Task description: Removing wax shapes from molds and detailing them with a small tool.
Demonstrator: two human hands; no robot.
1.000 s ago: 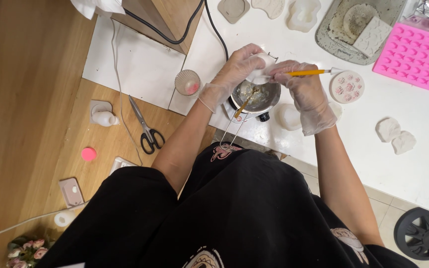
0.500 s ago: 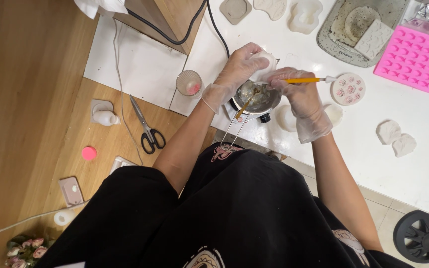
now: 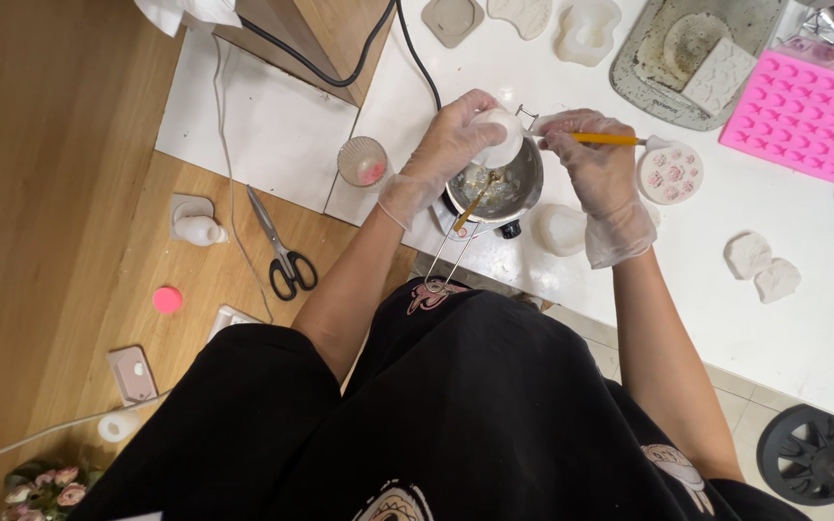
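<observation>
Both my hands wear clear plastic gloves. My left hand holds a small white mould piece over a small metal pot on the white table. My right hand grips a yellow-handled tool whose tip points toward the white piece. A wooden stick leans inside the pot, and the pot's wire handle juts toward me. A round white mould with pink flower shapes lies just right of my right hand.
A pink silicone tray, a grey tray, several white moulds, a small glass cup, scissors, a white bottle, a pink cap and a black cable surround the work spot. A chair wheel sits at lower right.
My hands have stayed over the pot; the yellow tool has shifted slightly and the white piece has turned a little in my left hand.
</observation>
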